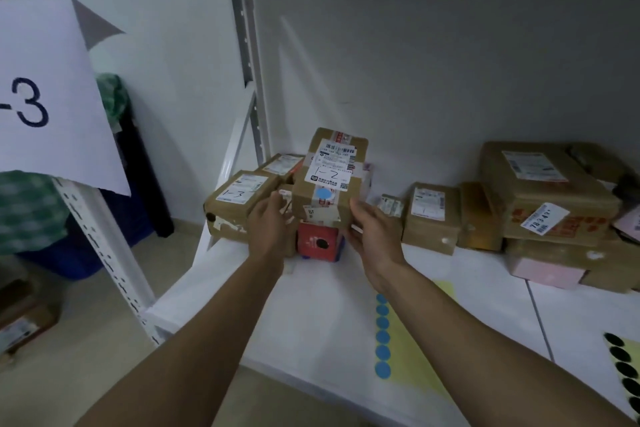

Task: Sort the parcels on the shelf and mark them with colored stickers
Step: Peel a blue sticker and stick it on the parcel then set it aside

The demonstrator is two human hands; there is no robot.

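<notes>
Two hands unclenched: left hand, right hand pressing sides of parcel atop red box.

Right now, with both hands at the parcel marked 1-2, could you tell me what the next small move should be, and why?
Probably centre the 1-2 parcel on the red box before letting go. The left hand and right hand flank its sides, it already carries a blue sticker, and it looks wider than the red box beneath, so it could tip.
</notes>
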